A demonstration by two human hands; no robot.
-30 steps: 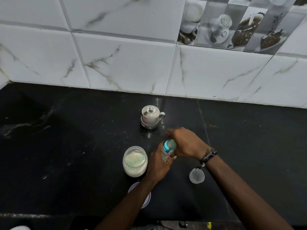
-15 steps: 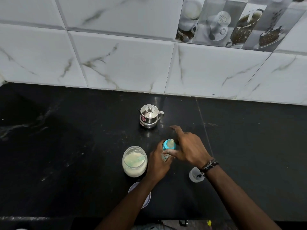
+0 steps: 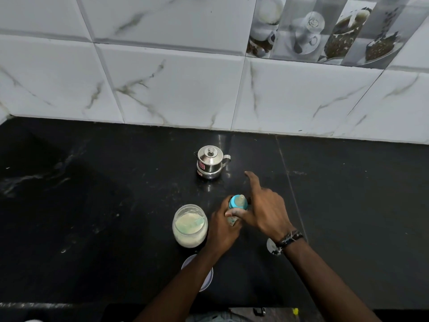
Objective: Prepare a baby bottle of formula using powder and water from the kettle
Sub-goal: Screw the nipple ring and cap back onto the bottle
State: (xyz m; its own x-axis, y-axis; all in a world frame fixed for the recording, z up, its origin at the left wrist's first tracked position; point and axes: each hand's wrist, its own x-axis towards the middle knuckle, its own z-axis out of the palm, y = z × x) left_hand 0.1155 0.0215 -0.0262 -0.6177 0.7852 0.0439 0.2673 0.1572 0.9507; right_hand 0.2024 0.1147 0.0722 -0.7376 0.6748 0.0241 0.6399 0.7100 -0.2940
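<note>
While left hand (image 3: 221,228) grips the body of the clear blue-collared baby bottle (image 3: 238,202), lower centre beside the open glass powder jar (image 3: 190,225), right hand (image 3: 264,210) pinches its collar, forefinger straight. Step judged: screwing the teat on. Next calls for a firm twist, bottle upright, before shaking.

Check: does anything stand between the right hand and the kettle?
Nothing visible. Only bare black counter lies between the right hand, which is at the baby bottle, and the steel kettle.
</note>
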